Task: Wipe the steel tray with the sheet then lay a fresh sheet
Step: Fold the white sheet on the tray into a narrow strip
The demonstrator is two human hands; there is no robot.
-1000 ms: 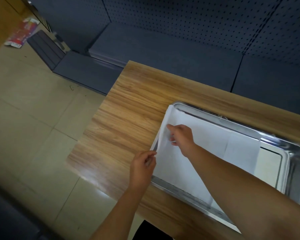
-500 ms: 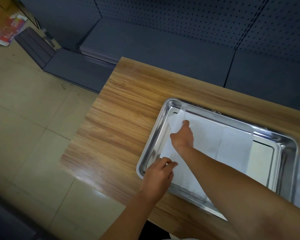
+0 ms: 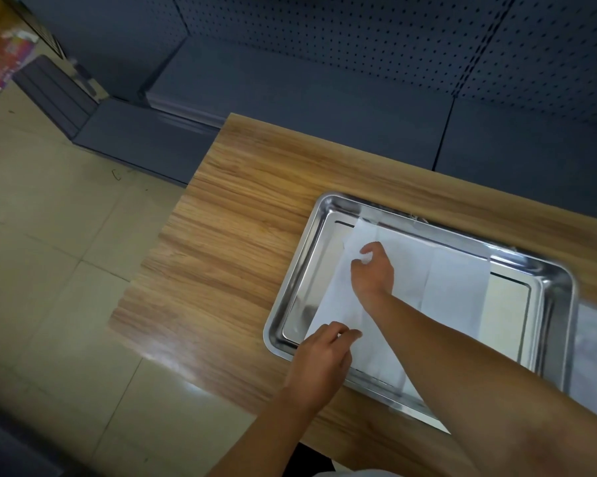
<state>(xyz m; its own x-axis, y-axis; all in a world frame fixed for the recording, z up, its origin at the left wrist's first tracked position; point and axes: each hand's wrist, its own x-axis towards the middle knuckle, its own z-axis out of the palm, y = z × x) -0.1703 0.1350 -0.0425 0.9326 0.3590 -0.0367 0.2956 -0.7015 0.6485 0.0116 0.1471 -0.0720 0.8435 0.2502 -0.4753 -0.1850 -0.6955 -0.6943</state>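
Note:
A rectangular steel tray (image 3: 291, 287) sits on the wooden table (image 3: 238, 235). A white sheet (image 3: 455, 287) lies inside it, covering the middle and leaving bare steel at the left and right ends. My right hand (image 3: 372, 270) is in the tray on the sheet's far left part, fingers curled and pinching the paper near its corner. My left hand (image 3: 321, 359) rests at the tray's near left rim, its fingertips on the sheet's near left corner.
The table's left edge drops to a tiled floor (image 3: 49, 253). Dark grey pegboard shelving (image 3: 359, 63) stands behind the table. Another pale sheet (image 3: 596, 356) lies on the table just right of the tray. Colourful packaging (image 3: 4, 63) lies on the floor far left.
The sheet's left edge, which hung over the tray's left rim, has been drawn rightward into the tray. Both hands moved right with it, and bare steel now shows at the left end.

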